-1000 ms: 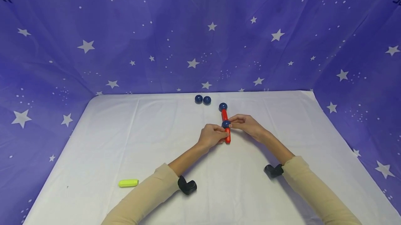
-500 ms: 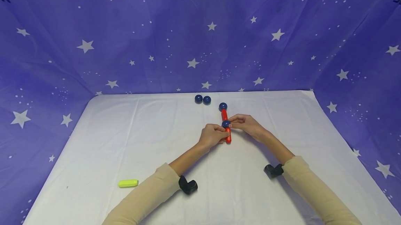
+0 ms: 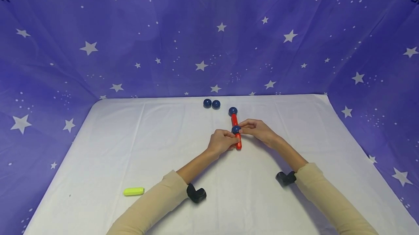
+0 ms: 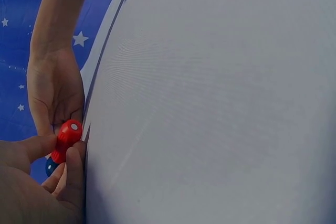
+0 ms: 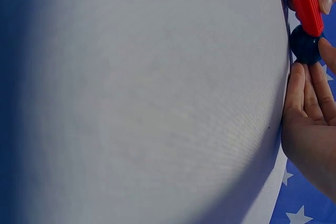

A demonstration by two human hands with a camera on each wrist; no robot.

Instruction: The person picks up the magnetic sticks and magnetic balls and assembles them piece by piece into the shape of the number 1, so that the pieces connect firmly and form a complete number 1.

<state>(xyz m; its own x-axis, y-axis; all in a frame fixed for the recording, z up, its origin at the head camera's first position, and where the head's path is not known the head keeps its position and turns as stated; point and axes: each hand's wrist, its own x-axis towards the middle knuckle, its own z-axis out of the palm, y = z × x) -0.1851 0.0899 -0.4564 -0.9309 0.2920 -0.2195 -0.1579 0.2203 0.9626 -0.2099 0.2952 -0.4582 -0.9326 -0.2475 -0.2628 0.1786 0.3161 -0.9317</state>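
Toward the back of the table, red rods and blue balls stand joined in a line in the head view. My left hand pinches the near red rod between thumb and fingers. At its far end sits a blue ball, held by the thumb and fingertips of my right hand. Beyond it come a second red rod and another blue ball at the tip. A pale round spot marks the free end of the ribbed rod in the right wrist view, with the ball against its other end.
Two loose blue balls lie side by side near the table's back edge. A yellow-green rod rests at the front left, beside the left sleeve. Purple star-printed cloth hangs behind and at both sides of the white-covered table.
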